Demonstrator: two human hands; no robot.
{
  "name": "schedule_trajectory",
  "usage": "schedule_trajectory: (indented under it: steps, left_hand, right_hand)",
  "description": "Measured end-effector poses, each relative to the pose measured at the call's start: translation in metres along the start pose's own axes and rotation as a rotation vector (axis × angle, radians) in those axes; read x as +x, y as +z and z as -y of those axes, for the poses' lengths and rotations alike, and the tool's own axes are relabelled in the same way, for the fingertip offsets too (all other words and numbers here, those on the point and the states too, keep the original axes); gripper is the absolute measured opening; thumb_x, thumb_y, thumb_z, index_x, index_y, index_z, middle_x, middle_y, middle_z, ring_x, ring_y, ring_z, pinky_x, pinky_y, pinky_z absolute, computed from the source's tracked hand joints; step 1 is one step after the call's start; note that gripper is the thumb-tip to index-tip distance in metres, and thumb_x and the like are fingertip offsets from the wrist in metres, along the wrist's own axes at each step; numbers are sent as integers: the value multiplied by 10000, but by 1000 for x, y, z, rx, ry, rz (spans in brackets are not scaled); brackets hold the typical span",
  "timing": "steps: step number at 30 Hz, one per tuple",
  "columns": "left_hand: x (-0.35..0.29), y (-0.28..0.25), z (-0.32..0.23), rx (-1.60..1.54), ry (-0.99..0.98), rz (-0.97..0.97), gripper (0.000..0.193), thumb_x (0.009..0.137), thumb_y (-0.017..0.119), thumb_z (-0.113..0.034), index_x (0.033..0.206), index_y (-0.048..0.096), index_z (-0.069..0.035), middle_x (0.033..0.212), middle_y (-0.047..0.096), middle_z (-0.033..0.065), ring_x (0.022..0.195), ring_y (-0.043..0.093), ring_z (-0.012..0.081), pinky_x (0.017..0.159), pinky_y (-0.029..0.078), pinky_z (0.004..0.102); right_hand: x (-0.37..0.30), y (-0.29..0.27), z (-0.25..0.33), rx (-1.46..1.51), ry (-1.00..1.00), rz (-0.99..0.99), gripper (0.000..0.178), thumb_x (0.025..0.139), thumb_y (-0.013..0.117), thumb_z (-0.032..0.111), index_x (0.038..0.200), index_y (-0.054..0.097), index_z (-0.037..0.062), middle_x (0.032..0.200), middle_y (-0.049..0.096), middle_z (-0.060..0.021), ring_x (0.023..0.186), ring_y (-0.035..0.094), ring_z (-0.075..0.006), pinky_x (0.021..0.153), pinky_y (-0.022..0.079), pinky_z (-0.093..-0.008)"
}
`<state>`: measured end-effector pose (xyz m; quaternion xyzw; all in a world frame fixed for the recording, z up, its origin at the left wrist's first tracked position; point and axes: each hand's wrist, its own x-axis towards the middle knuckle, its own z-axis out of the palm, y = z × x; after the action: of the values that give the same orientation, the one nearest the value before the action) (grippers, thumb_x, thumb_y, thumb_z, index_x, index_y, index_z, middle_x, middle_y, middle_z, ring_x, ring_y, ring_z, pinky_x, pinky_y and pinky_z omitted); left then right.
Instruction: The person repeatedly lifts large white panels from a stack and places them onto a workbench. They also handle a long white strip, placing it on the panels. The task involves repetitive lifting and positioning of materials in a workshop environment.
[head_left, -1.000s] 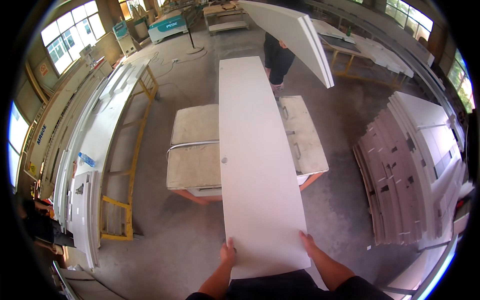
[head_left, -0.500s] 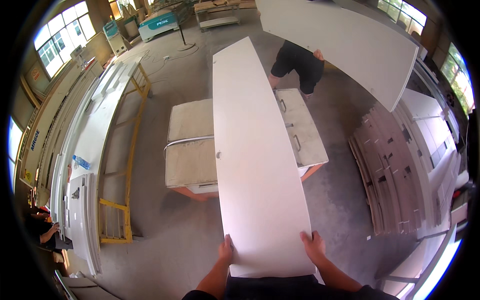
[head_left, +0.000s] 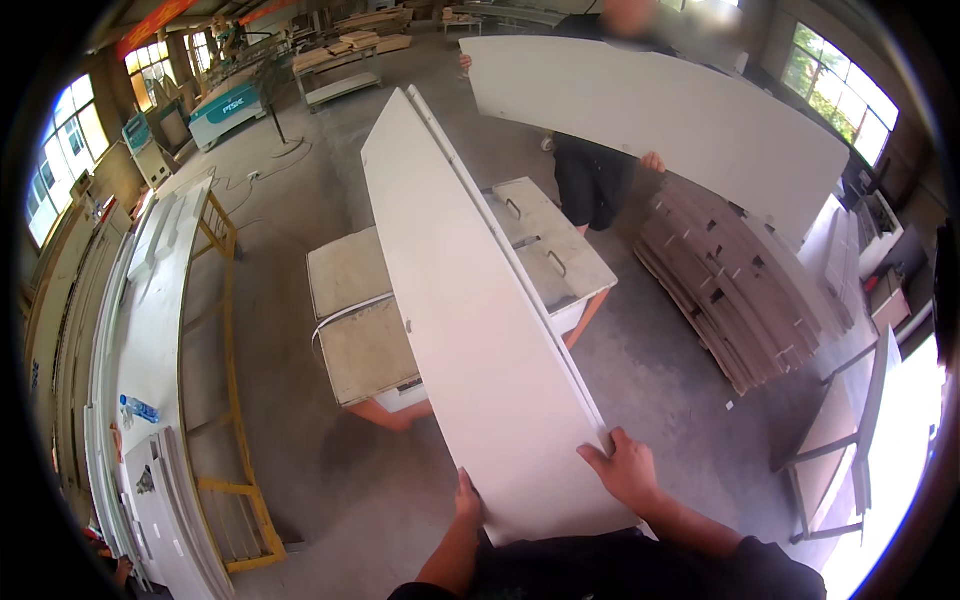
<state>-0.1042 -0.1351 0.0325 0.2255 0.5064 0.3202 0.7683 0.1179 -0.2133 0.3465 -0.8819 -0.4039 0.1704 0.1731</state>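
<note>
A long white panel point(head_left: 465, 330) stretches away from my body across a low bench. Its near end is close to my waist, and the far end points up and to the left. Along its right side runs a narrow lengthwise strip; I cannot tell if this is its edge or a second panel. My left hand point(head_left: 467, 503) is closed round the near left edge, fingers partly hidden. My right hand point(head_left: 624, 469) grips the near right edge, thumb on top. Under the panel's middle is the bench point(head_left: 365, 345), with worn pale tops and an orange base.
Across the bench a person holds another white panel point(head_left: 650, 120). A stack of brownish boards point(head_left: 725, 285) stands right, near a metal-framed rack point(head_left: 835, 470). On the left, a long yellow-framed table point(head_left: 160, 330) carries white strips and a water bottle point(head_left: 139, 408). Machines stand farther back.
The view has swung right. My panel now slants more to the left and shows a strip along its right side. The other person's panel is lower in view; both my hands keep their hold.
</note>
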Motion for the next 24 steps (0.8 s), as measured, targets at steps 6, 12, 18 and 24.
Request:
schedule_trajectory:
  steps: [6, 12, 18, 24]
  left_hand:
    - [-3, -11, -6, 21, -14, -6, 716, 931, 327, -569, 1249, 480, 54, 1189, 569, 151, 1060, 564, 250, 924, 431, 339]
    - [0, -14, -6, -41, -42, 67, 721, 910, 354, -595, 1294, 432, 10, 1243, 529, 148, 1094, 545, 277, 919, 448, 389]
    - [-1, -7, -8, -61, -55, 27, 729, 903, 359, -602, 1292, 432, 11, 1235, 534, 148, 1088, 550, 282, 922, 446, 391]
    - [3, -8, -1, -12, -47, -42, 765, 885, 371, -631, 1265, 455, 28, 1196, 560, 151, 1047, 574, 284, 897, 463, 391]
  right_hand:
    - [-19, 7, 22, -40, 20, -19, 531, 795, 612, 507, 829, 510, -12, 716, 614, -213, 696, 608, -393, 643, 474, -449]
    - [-22, 4, 31, 6, 63, -25, 513, 790, 643, 483, 817, 528, -16, 718, 605, -228, 711, 597, -407, 648, 463, -456]
    - [-13, 3, 17, 14, 73, -1, 536, 794, 608, 524, 827, 519, -5, 721, 614, -204, 723, 601, -389, 665, 466, -439]
    - [6, 10, -16, 32, 107, 42, 535, 787, 617, 518, 864, 538, -6, 727, 614, -212, 734, 601, -397, 673, 465, -449]
